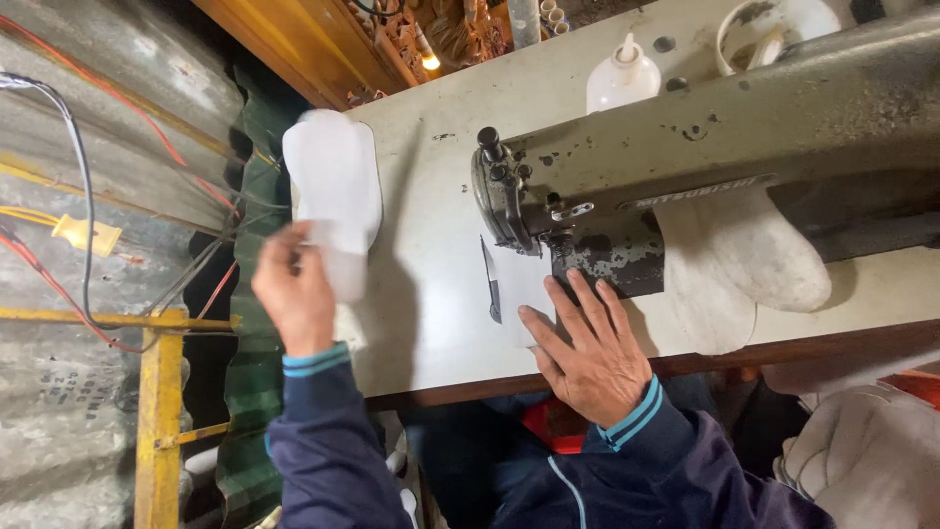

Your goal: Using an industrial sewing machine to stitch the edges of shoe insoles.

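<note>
Head view: I see the left hand (294,289) pinching a white insole (335,186), lifted over the table's (431,323) left edge and blurred. The right hand (587,348) lies flat, fingers spread, pressing a white piece (519,284) just beside the sewing machine (705,167) head. More white pieces (744,260) sit under the machine's arm; a plastic bottle (622,78) stands behind.

Both arms wear dark navy jacket sleeves with teal-striped ribbed cuffs and a thin light-blue piping line.
</note>
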